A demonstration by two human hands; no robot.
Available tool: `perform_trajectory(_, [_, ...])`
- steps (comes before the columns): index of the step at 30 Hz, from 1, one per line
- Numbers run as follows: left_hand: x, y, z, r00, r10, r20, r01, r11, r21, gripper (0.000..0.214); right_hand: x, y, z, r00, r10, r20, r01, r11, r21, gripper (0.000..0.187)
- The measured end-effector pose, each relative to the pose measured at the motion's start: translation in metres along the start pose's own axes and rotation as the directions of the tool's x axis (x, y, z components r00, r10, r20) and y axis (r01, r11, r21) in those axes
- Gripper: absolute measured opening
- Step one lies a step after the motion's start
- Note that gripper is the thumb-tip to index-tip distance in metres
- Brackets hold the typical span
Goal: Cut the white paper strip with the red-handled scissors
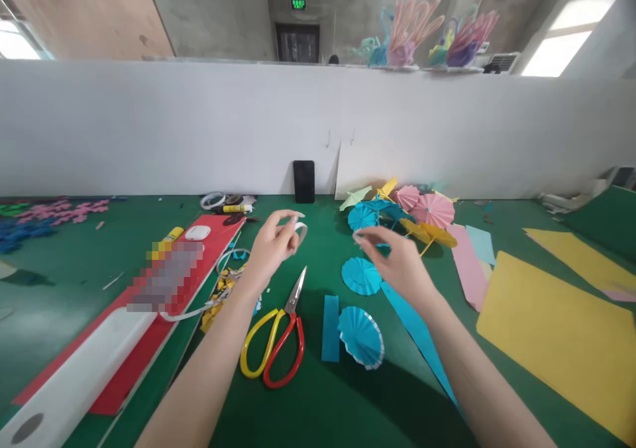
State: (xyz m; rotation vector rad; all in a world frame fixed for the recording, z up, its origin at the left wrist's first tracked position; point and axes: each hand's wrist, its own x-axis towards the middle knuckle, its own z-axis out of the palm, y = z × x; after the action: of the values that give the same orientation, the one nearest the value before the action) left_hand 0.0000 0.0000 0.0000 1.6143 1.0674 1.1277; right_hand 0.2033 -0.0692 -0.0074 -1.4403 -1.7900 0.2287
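Note:
My left hand point(278, 237) is raised above the green table with its fingers closed on a narrow white roll of tape point(303, 234). Level with it, my right hand point(390, 252) holds thumb and fingertips together in a pinch. Whatever lies between those fingertips is too small to make out. Below the hands are scissors point(293, 309) with one yellow and one red handle, blades partly apart. A short blue paper strip point(330, 329) lies beside a pleated blue paper disc point(362, 337) with a white-marked rim. Another pleated blue disc point(361, 276) rests under my right hand.
Several small paper umbrellas point(432, 209) cluster behind my right hand. Yellow sheets point(561, 342) and a long blue strip point(417, 335) lie to the right. On the left are a white power strip point(84, 375), a red board point(112, 395) and yellow scraps point(218, 302). A black phone point(304, 181) leans on the partition.

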Motion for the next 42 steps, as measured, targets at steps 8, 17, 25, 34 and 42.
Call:
perform_trajectory(8, [-0.045,0.044,0.011,0.98,0.059,0.192,-0.02,0.98,-0.2,0.019,0.015,-0.042,0.002,0.978,-0.159,0.138,0.09,0.906,0.413,0.016])
perform_trajectory(17, [-0.061,0.051,0.013,0.994,-0.024,0.108,0.049,0.971,-0.232,0.029,0.0,-0.055,-0.005,0.982,-0.119,0.15,0.01,0.815,0.58,0.014])
perform_trajectory(25, [-0.062,0.047,0.016,0.995,-0.02,-0.093,0.004,0.987,-0.164,0.032,-0.009,-0.066,-0.007,0.938,-0.113,0.327,-0.162,0.692,0.704,0.028])
perform_trajectory(34, [-0.07,0.06,0.01,1.0,0.028,-0.005,-0.029,0.984,-0.174,0.023,-0.012,-0.066,-0.009,0.877,-0.187,0.444,-0.346,0.395,0.851,0.013])
perform_trajectory(42, [-0.061,0.056,0.003,0.999,0.008,0.035,-0.002,0.987,-0.16,0.022,-0.015,-0.057,-0.012,0.8,-0.325,0.505,-0.405,0.329,0.853,0.016])
